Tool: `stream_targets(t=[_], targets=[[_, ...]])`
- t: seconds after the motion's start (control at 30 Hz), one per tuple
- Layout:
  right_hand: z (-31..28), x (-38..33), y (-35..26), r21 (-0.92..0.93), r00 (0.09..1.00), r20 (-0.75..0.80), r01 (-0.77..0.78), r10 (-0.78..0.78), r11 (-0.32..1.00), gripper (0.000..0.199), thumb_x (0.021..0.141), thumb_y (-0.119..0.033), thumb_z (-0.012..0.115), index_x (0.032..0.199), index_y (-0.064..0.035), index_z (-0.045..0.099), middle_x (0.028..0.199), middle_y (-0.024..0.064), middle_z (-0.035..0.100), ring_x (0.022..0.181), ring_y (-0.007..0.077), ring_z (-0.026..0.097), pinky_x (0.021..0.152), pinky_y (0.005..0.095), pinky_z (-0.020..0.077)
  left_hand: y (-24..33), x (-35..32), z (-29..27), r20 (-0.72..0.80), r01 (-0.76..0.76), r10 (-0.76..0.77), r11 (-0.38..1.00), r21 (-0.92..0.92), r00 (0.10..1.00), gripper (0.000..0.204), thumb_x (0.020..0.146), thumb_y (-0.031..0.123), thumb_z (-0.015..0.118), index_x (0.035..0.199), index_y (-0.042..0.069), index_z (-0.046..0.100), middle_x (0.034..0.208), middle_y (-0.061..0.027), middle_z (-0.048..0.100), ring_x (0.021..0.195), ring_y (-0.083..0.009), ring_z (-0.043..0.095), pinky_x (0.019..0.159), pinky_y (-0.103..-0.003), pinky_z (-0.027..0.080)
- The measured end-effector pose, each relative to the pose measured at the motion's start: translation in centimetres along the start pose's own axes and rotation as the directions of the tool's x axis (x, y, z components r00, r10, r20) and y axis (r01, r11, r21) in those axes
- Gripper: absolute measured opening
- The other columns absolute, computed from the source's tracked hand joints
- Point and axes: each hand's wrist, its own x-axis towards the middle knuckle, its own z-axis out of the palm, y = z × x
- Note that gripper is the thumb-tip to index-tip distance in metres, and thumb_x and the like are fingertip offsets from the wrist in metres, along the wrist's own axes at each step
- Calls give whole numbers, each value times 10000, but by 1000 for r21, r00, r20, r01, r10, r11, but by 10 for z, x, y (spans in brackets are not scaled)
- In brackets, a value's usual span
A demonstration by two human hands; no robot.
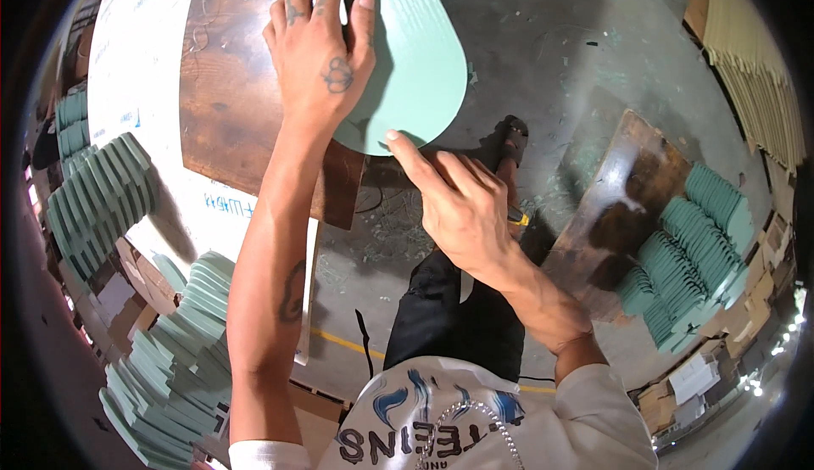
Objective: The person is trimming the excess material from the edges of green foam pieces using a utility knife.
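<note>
A pale green foam-like panel [420, 54] with a rounded near end lies over the right edge of a brown wooden board [233, 88]. My left hand [322, 54] grips the panel along its left side, the thumb on its top face and the other fingers bent. At the rounded end, my right hand [462, 203] touches the rim with an outstretched index fingertip. Its other fingers are curled round a tool with a yellow-and-black end [518, 216], which looks like a utility knife; its blade is hidden.
Stacks of green pieces [102, 203] stand left of the white-topped table [136, 71], and more [182, 360] at lower left. At right, a wooden board [623, 181] bears stacked green pieces [674, 271]. Green scraps [407, 224] litter the floor. Yellowish sheets [750, 71] stand at far right.
</note>
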Motion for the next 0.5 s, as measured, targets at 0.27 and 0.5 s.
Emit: stream_targets(t=[0.27, 0.5], targets=[[-51, 48, 35, -5, 974, 151, -172, 171, 985, 502, 943, 26, 626, 1369, -234, 686, 814, 71, 692, 642, 158, 634, 600, 345, 563, 22, 3, -9, 27, 12, -13, 999, 45, 1000, 354, 1021, 276, 569, 1320, 90, 605, 1264, -178, 573, 1187, -384, 528, 1032, -500, 397], [-64, 168, 98, 173, 995, 79, 41, -55, 984, 363, 912, -28, 589, 1237, -96, 735, 879, 165, 721, 738, 325, 688, 680, 384, 543, 27, 9, -12, 1, 68, -68, 998, 0, 998, 323, 974, 169, 602, 1263, 23, 597, 1182, -219, 576, 1102, -404, 547, 972, -496, 430]])
